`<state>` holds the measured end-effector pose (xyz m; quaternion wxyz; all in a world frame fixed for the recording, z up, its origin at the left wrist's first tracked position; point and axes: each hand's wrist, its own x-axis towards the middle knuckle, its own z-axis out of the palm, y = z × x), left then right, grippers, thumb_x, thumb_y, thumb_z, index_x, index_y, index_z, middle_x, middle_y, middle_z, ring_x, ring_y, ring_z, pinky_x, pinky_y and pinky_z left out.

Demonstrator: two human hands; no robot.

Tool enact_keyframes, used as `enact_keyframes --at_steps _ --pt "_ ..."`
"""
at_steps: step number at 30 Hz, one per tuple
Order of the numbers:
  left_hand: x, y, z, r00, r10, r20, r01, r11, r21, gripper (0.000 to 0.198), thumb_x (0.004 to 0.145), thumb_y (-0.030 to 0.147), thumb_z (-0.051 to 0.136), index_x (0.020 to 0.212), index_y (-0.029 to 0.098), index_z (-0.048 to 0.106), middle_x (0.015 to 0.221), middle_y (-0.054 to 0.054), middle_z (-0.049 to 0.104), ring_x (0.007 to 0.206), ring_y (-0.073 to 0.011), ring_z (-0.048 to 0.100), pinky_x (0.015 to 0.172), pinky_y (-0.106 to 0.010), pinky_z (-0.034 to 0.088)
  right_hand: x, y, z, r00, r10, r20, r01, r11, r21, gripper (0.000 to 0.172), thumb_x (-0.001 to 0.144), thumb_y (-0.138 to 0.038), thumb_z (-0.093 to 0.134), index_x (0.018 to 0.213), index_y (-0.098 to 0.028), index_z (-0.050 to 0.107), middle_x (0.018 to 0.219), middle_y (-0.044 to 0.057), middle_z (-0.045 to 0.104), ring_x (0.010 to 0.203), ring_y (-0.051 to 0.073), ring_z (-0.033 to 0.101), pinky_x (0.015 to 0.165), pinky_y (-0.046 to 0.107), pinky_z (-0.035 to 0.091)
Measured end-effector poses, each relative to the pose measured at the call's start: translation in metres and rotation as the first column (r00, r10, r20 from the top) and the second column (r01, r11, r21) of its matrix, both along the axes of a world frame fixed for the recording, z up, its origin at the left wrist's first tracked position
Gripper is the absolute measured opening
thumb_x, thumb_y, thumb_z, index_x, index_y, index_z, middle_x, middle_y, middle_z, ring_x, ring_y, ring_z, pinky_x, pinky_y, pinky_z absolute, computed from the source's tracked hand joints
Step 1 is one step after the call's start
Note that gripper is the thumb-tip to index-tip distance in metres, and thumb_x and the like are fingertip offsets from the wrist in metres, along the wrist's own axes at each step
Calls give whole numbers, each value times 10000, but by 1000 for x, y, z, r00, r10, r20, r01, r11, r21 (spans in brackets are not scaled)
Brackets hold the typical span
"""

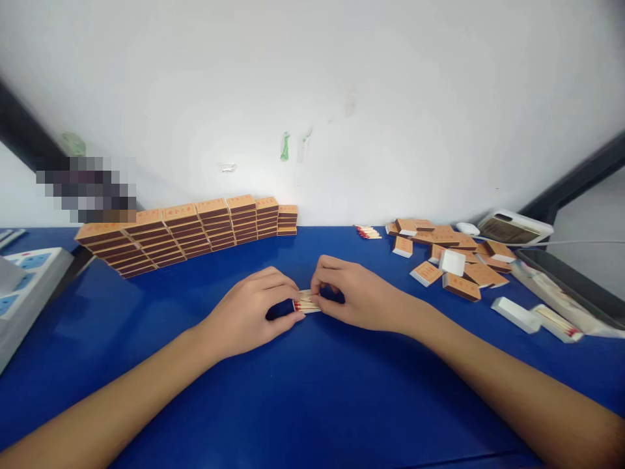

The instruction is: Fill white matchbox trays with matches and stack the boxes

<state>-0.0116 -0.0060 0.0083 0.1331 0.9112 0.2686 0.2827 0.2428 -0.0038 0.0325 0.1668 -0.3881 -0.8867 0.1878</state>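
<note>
A small white matchbox tray (307,302) filled with red-tipped matches lies on the blue table between my two hands. The thumb and fingers of my left hand (258,306) grip its left end. At the right end, my right hand (354,293) has its thumb and fingers curled in against the tray and the matches, covering part of them. The match heads point left.
Stacked matchboxes (205,225) line the wall at the left. Loose matches (368,232) lie at the back. Scattered matchboxes (461,285), a white tray (515,314) and a tray with matches (557,322) are at the right. A power strip (36,286) sits far left.
</note>
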Motion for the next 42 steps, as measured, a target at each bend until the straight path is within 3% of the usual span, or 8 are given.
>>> enact_keyframes --at_steps 6,9,13,17,23,30,38,42 --pt "0 0 1 1000 7 -5 -7 1000 16 170 982 265 734 1141 205 744 1119 -65 775 1044 -239 685 887 -401 599 14 18 1 998 -17 -55 20 999 51 121 988 -300 651 936 -207 710 960 46 626 766 152 584 698 299 464" --pt "0 1 1 1000 27 -11 -27 999 22 153 991 267 721 1126 200 744 1112 -71 775 1042 -241 683 885 -403 598 53 49 4 981 -172 -84 183 972 147 177 972 -347 643 905 -206 727 891 57 653 769 181 602 713 321 469" --pt "0 1 1 999 50 -20 -50 999 21 164 989 267 722 1136 197 748 1097 -70 776 1038 -244 680 873 -406 600 121 85 5 909 -415 32 402 895 193 176 911 -341 647 886 -214 765 883 79 692 734 208 610 688 346 457" --pt "-1 2 2 998 54 -27 -54 998 21 170 991 269 721 1139 190 746 1096 -69 776 1035 -239 680 865 -399 600 154 97 -3 868 -487 92 469 867 168 276 920 -462 635 905 -231 787 900 89 711 746 227 626 671 354 461" --pt "-1 1 3 998 52 -22 -51 998 29 178 990 275 720 1146 193 746 1089 -67 776 1032 -240 684 863 -396 602 151 102 -15 870 -479 115 445 865 232 331 940 -460 598 1049 -211 787 992 130 705 830 267 649 737 398 509" --pt "0 1 3 999 51 -20 -50 999 21 180 996 274 711 1157 203 746 1087 -68 777 1025 -243 688 857 -400 605 138 116 -27 923 -369 111 310 881 356 512 1072 -424 337 1292 -172 724 1246 188 730 1223 378 599 1059 554 485" --pt "-1 1 2 998 55 -23 -54 998 14 177 998 281 711 1152 201 744 1103 -67 776 1032 -238 688 869 -403 605 125 122 -35 931 -325 168 251 902 352 565 1094 -470 267 1238 -199 741 1219 157 762 1174 355 615 1079 551 453" --pt "-1 2 2 998 62 -32 -62 998 10 180 996 287 715 1155 207 747 1105 -65 776 1039 -240 689 874 -403 605 123 116 -27 947 -275 169 208 921 330 558 1094 -463 269 1044 -218 768 1085 142 784 1077 326 639 1073 516 440"
